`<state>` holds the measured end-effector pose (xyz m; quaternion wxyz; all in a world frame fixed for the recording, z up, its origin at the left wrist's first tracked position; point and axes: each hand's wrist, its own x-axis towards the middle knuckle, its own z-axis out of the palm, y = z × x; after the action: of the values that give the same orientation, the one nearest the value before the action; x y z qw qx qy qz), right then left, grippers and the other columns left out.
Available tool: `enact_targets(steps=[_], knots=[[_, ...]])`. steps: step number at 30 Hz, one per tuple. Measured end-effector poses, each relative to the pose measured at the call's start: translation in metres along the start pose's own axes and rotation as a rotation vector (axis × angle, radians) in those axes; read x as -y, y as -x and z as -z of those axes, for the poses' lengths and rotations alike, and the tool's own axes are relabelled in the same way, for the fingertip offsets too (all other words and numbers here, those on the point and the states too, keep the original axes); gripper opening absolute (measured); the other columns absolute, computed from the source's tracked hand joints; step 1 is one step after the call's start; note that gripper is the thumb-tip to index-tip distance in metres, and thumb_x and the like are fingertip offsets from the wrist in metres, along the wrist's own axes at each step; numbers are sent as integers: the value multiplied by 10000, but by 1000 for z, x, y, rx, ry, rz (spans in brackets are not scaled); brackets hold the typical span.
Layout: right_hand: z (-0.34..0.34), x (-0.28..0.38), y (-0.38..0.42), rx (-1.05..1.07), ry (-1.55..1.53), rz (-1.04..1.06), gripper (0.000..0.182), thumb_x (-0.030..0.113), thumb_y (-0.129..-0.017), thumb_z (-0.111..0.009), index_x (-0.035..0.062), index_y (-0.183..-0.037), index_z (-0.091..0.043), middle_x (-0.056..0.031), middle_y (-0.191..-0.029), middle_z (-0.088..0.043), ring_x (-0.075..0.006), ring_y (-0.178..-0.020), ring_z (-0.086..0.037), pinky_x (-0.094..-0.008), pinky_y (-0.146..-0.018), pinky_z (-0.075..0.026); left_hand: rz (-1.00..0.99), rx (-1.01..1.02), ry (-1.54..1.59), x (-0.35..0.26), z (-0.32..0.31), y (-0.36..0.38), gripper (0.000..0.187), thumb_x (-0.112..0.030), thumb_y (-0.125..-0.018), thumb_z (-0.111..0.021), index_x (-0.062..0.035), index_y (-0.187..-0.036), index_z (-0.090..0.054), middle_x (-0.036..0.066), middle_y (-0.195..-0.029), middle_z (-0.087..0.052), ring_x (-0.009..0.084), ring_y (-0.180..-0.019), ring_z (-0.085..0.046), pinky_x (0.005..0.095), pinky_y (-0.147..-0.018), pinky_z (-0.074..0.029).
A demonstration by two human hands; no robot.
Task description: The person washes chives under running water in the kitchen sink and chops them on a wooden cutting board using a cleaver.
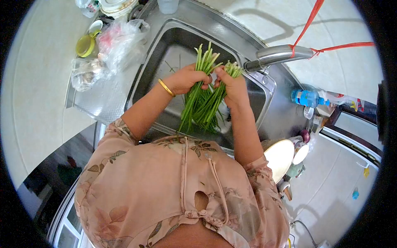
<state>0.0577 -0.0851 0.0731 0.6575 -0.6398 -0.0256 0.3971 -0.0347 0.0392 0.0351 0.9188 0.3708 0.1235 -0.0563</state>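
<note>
Both hands are closed on long, thin green stalks over the middle of the steel sink (169,53), in the upper middle of the frame: the left hand (186,80) grips the left bundle (191,106), the right hand (235,87) the right bundle (216,103). The fists are close together; whether their fingers touch is hard to tell. Paler ends poke out above the fists, while the darker green lengths hang toward the lower part of the sink, crossing and mingling. The stalks look light, firm near the pale ends and softer, floppier lower down, so they would bend or bruise under a hard squeeze. If wet, which cannot be made out, they could slide against one another. The surest hold is round each bundle just below the pale ends, where the stems lie closest, snug but not crushing. The metal tap (279,56) is beside the right hand.
</note>
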Motion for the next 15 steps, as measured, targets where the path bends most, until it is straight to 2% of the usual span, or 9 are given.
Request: enact_targets(steps=[2, 5, 8, 15], knots=[[1, -9, -1, 45, -10, 17, 167, 104, -754, -650, 15, -890, -611, -32, -702, -588, -110, -542, -501, -238, -489, -395, -4, 57, -86, -5, -7, 3, 752, -19, -709, -480, -208, -1385, -208, 29, -894, -502, 112, -688, -456, 229, -589, -393], [-2, -3, -1, 80, 41, -3, 160, 97, -752, -650, 20, -885, -604, -27, -694, -581, -117, -545, -509, -244, -490, -402, -21, 104, -53, 2, -2, 1, 788, -14, -702, -464, -226, -1396, -155, 31, -906, -509, 115, -696, -461, 222, -588, -393], [-4, 0, 2, 86, 62, -21, 159, 95, -760, -637, 24, -897, -595, -26, -697, -581, -121, -551, -518, -241, -499, -409, -3, 91, -33, -2, -4, 4, 717, -51, -735, -471, -190, -1385, -203, 53, -847, -518, 118, -688, -461, 225, -590, -398], [-11, -3, 3, 97, -121, 22, 165, 109, -788, -607, 18, -924, -588, -37, -762, -586, -124, -616, -539, -259, -502, -462, -8, 52, 95, -3, 3, 0, 445, -143, -843, -517, -101, -1275, -416, 36, -983, -549, 105, -805, -511, 231, -648, -452]])
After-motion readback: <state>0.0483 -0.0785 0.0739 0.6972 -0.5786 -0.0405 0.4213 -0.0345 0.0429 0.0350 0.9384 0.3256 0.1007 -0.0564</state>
